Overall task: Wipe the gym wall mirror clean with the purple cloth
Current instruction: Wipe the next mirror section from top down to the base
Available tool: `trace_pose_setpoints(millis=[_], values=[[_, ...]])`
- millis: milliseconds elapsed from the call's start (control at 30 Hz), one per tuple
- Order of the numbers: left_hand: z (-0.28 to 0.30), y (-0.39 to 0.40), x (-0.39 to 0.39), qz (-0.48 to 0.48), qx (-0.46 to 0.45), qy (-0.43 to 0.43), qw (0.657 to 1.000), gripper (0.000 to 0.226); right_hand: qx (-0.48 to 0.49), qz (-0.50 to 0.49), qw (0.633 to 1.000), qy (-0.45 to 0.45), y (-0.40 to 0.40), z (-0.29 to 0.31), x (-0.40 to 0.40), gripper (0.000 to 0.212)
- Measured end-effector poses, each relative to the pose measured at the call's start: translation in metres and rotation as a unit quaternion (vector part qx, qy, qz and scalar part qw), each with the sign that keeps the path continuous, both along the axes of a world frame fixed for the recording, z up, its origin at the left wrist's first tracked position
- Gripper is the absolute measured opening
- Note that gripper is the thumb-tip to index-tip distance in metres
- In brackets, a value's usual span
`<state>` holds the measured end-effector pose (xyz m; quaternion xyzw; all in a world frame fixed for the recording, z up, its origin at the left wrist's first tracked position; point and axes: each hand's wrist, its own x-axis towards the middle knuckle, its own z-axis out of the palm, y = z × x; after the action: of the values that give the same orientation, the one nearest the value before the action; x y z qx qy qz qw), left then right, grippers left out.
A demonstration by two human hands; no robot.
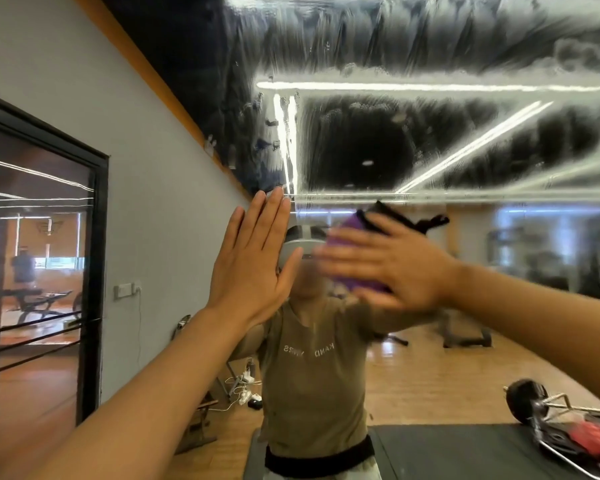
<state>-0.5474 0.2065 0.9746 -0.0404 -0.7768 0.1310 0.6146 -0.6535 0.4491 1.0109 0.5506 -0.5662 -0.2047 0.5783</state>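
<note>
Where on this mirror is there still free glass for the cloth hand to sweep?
Free glass lies right of the right hand, toward the frame's right edge, and above both hands, where the mirror is smeared with wet streaks. Crowded: the middle, where the flat left hand sits close beside the purple cloth under the right palm.

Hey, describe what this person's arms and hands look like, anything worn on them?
Both forearms are bare as far as the view shows, with no sleeve reaching them. The left hand has no glove, ring or watch that I can see. The right hand is blurred, so small items cannot be ruled out, but no glove or wristband shows. In the mirror the person wears a short-sleeved olive shirt.
</note>
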Motion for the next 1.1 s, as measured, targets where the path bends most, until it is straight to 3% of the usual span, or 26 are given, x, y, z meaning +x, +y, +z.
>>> trace_pose_setpoints(millis=[167,300,367,467,533,633,767,867,933,1033,1100], values=[[-0.002,0.004,-0.001,0.01,0.013,0.003,1.0,0.071,-0.247,0.006,0.966,-0.071,-0.005,0.057,0.005,0.059],[-0.002,0.006,-0.001,0.007,0.021,0.009,1.0,0.07,-0.395,0.021,0.91,-0.126,-0.033,0.006,0.012,0.059],[-0.003,0.008,-0.002,0.004,0.027,0.014,1.0,0.07,-0.36,0.015,0.926,-0.111,-0.035,-0.037,0.016,0.058],[-0.005,0.015,-0.004,0.0,0.047,0.017,0.999,0.071,-0.21,-0.013,0.977,-0.041,-0.019,-0.106,0.015,0.057],[-0.006,0.021,-0.004,0.004,0.066,0.017,0.998,0.072,-0.124,-0.028,0.992,-0.014,-0.005,-0.132,0.011,0.055],[-0.009,0.03,-0.005,0.014,0.085,0.025,0.996,0.077,-0.025,-0.035,0.999,-0.005,0.009,-0.124,0.004,0.055],[-0.011,0.034,-0.009,0.018,0.092,0.033,0.995,0.079,0.058,-0.019,0.998,0.022,0.021,-0.061,-0.007,0.057],[-0.011,0.033,-0.012,0.027,0.089,0.04,0.995,0.079,-0.079,-0.018,0.997,-0.012,0.034,0.003,-0.014,0.058],[-0.012,0.033,-0.014,0.035,0.09,0.041,0.995,0.08,-0.211,-0.019,0.975,-0.066,0.038,0.03,-0.013,0.059],[-0.012,0.037,-0.015,0.042,0.099,0.049,0.993,0.081,-0.352,0.005,0.93,-0.106,0.024,0.029,-0.01,0.059],[-0.011,0.041,-0.016,0.04,0.09,0.062,0.993,0.078,-0.39,0.017,0.914,-0.107,0.013,0.011,-0.008,0.059]])
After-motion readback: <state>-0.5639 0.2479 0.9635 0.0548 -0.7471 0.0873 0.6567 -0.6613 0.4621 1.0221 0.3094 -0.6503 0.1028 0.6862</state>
